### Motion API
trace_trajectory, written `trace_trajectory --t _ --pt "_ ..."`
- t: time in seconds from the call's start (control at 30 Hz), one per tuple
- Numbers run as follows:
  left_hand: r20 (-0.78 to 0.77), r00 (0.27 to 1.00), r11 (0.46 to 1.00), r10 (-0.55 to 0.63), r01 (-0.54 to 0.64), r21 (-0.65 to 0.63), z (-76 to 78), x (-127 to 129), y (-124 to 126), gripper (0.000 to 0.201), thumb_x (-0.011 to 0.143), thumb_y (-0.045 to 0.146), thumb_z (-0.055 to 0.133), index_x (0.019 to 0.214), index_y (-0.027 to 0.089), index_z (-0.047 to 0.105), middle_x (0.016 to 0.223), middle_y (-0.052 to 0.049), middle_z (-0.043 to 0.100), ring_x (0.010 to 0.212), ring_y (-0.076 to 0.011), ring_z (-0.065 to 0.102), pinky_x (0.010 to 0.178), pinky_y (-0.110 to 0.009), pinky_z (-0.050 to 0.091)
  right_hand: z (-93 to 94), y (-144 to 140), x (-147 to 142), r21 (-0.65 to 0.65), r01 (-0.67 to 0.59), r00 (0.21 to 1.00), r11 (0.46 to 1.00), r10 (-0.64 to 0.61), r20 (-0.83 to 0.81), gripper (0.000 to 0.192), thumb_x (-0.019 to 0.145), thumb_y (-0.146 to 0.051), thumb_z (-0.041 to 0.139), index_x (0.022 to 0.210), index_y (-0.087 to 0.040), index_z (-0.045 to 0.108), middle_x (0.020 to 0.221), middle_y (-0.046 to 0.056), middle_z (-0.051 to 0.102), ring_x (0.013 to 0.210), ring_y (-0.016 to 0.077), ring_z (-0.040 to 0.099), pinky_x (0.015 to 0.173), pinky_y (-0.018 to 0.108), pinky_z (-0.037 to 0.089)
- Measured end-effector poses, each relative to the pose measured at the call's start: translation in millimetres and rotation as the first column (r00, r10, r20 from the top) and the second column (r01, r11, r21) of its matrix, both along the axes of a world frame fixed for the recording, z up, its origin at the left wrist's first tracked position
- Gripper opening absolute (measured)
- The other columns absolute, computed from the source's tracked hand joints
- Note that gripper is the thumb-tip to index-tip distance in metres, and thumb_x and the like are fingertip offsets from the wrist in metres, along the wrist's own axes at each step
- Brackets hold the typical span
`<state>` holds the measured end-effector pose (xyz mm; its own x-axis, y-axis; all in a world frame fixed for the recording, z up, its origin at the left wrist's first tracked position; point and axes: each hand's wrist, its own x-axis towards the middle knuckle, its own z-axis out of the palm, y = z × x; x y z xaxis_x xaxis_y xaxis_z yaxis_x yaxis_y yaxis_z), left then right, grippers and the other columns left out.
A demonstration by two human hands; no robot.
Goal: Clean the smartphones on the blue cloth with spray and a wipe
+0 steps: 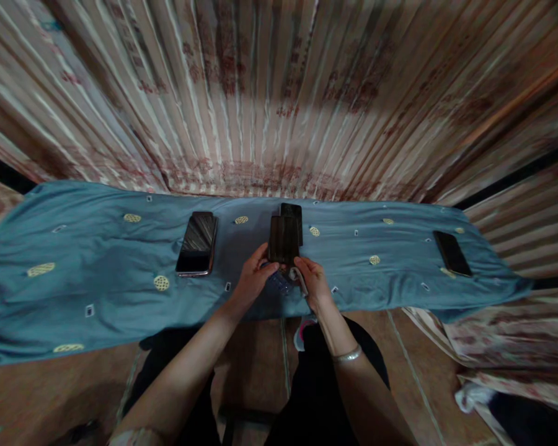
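Left hand [251, 277] nearly closed, thumb and fingers gripping the lower-left corner of a dark, flat, rectangular phone [283, 240], around the middle of the blue cloth-covered surface [344, 266]. Right hand [314, 280] curled, pinching a small pale strip [302, 282] beside the phone's lower-right corner; can't tell if it grips the phone too. Black rectangular phone [291, 209] partly hidden behind.
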<state>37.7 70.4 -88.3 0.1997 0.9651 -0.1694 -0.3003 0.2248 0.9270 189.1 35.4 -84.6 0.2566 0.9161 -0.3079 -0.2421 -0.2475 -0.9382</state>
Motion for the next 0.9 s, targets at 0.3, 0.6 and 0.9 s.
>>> trace_trajectory --t 0.3,0.6,0.9 --pt "0.044 0.998 0.999 0.041 -0.043 0.026 -40.5 18.3 20.9 0.064 0.063 0.029 0.089 0.124 0.022 0.071 0.143 -0.009 0.064 0.131 -0.0272 0.061 0.122 -0.044 0.038 -0.6 29.7 15.6 0.007 0.057 0.998 0.998 -0.057 -0.022 0.051 0.055 -0.066 0.086 0.068 -0.019 0.071 0.062 0.002 0.074 0.045 0.009 0.048 0.041 0.021 0.031" --pt "0.051 0.998 0.999 -0.025 0.027 -0.045 -42.8 36.0 30.2 0.078 0.069 0.018 0.083 0.144 0.021 0.06 0.162 -0.013 0.05 0.153 -0.0322 0.041 0.129 -0.046 0.027 -19.2 46.2 29.7 0.082 0.123 0.932 0.989 -0.144 0.332 0.064 0.065 -0.084 0.066 0.06 -0.02 0.07 0.052 0.001 0.066 0.047 0.0123 0.05 0.049 0.026 0.037" --pt "0.021 0.995 0.993 -0.095 0.093 0.07 -46.6 40.5 33.2 0.087 0.071 0.017 0.079 0.153 0.023 0.052 0.17 -0.012 0.039 0.16 -0.0308 0.028 0.131 -0.045 0.019 -16.1 39.7 34.5 -0.043 0.101 0.553 0.994 -0.02 0.833 0.043 0.099 -0.045 0.054 0.067 -0.023 0.071 0.072 0.005 0.077 0.07 0.0189 0.069 0.065 0.027 0.039"
